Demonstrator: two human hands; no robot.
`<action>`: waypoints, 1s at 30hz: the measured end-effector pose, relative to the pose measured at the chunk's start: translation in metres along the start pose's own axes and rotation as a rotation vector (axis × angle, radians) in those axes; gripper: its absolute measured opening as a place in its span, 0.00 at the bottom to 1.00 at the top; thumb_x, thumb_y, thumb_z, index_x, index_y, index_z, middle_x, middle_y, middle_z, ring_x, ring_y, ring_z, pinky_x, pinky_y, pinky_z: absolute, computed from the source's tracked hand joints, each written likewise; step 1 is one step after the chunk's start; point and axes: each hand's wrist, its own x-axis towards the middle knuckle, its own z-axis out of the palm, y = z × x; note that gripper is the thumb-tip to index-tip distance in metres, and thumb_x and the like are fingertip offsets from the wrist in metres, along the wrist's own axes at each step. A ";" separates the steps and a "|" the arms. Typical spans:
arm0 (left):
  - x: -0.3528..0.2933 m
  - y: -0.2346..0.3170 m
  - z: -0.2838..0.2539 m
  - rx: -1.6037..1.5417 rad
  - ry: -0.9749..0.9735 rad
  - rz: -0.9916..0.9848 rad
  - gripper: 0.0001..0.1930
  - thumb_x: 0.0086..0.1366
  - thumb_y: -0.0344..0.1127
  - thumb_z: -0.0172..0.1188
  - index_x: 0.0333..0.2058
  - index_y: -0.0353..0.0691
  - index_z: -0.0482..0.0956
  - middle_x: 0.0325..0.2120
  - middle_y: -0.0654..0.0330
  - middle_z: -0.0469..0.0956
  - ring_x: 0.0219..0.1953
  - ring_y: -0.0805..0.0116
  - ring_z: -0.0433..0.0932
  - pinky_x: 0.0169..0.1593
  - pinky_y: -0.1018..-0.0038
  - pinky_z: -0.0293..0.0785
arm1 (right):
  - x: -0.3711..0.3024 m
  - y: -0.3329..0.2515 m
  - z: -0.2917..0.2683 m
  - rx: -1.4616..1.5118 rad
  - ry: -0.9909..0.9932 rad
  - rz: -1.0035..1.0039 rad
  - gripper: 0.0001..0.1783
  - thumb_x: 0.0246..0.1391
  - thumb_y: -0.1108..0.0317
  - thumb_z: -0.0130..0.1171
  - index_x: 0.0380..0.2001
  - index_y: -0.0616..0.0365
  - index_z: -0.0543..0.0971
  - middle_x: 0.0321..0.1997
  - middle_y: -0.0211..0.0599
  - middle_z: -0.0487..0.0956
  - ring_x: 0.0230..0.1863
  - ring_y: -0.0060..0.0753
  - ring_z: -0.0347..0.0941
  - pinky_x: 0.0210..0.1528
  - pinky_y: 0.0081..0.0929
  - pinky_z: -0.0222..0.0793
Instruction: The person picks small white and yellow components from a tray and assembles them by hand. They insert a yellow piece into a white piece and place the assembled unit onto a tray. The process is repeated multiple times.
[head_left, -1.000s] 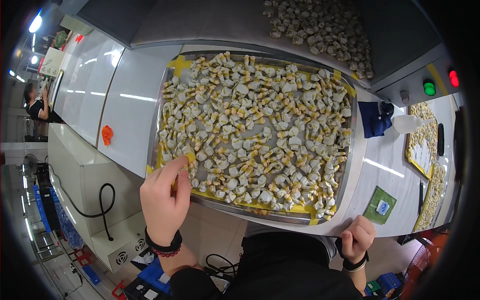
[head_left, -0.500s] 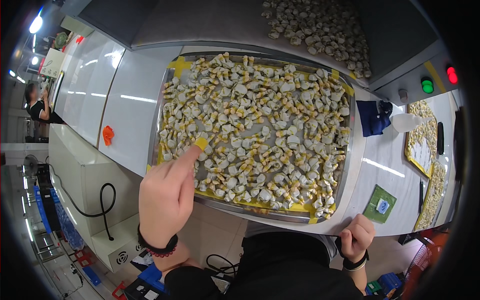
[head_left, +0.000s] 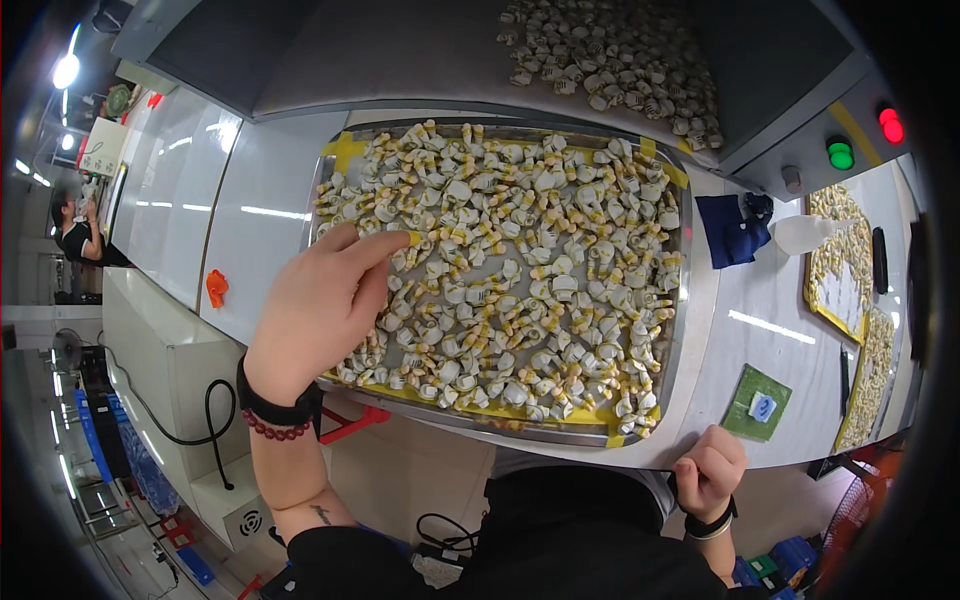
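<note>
A metal tray (head_left: 679, 300) edged with yellow tape lies before me, spread with many small white pieces (head_left: 520, 270) that have yellow and tan ends. Over its left side reaches my left hand (head_left: 325, 310), the index finger stretched out and its yellow-covered tip on or just above the pieces. The other fingers are bent, and nothing held shows in them. At the table's near edge, right of the tray, my right hand (head_left: 710, 465) rests in a loose fist with no object visible. Close to it lies a green square pad (head_left: 757, 402) with a small pale label.
Behind the tray, a grey machine (head_left: 780, 100) with red and green lights holds a heap of similar pieces (head_left: 620, 65). To the right are dark blue cloth (head_left: 733, 230), a white squeeze bottle (head_left: 800, 235) and another tray (head_left: 840, 262). An orange scrap (head_left: 216, 288) lies left; a person (head_left: 82, 235) sits far left.
My left hand has moved away from me across the tray's left side, its index finger now pointing more to the right. My right hand stays in place. The view has shifted slightly.
</note>
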 end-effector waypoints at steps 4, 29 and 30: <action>0.003 -0.005 0.001 -0.011 0.006 0.035 0.13 0.57 0.27 0.52 0.42 0.43 0.77 0.25 0.53 0.73 0.26 0.52 0.74 0.29 0.62 0.68 | 0.000 0.002 -0.001 0.013 -0.005 -0.018 0.09 0.36 0.72 0.61 0.11 0.56 0.71 0.12 0.29 0.66 0.13 0.31 0.60 0.15 0.26 0.53; 0.026 0.070 0.027 0.123 -0.134 0.371 0.11 0.57 0.31 0.57 0.39 0.44 0.78 0.18 0.59 0.67 0.22 0.60 0.70 0.25 0.67 0.65 | 0.001 0.007 -0.003 0.014 -0.029 -0.086 0.12 0.39 0.68 0.64 0.12 0.54 0.72 0.12 0.27 0.63 0.13 0.29 0.59 0.14 0.25 0.50; 0.026 0.071 0.026 0.117 -0.134 0.375 0.10 0.56 0.30 0.57 0.38 0.43 0.78 0.17 0.59 0.67 0.22 0.60 0.70 0.25 0.67 0.64 | 0.001 0.009 -0.004 0.018 -0.032 -0.087 0.12 0.39 0.67 0.64 0.12 0.54 0.72 0.12 0.27 0.63 0.13 0.29 0.59 0.14 0.25 0.50</action>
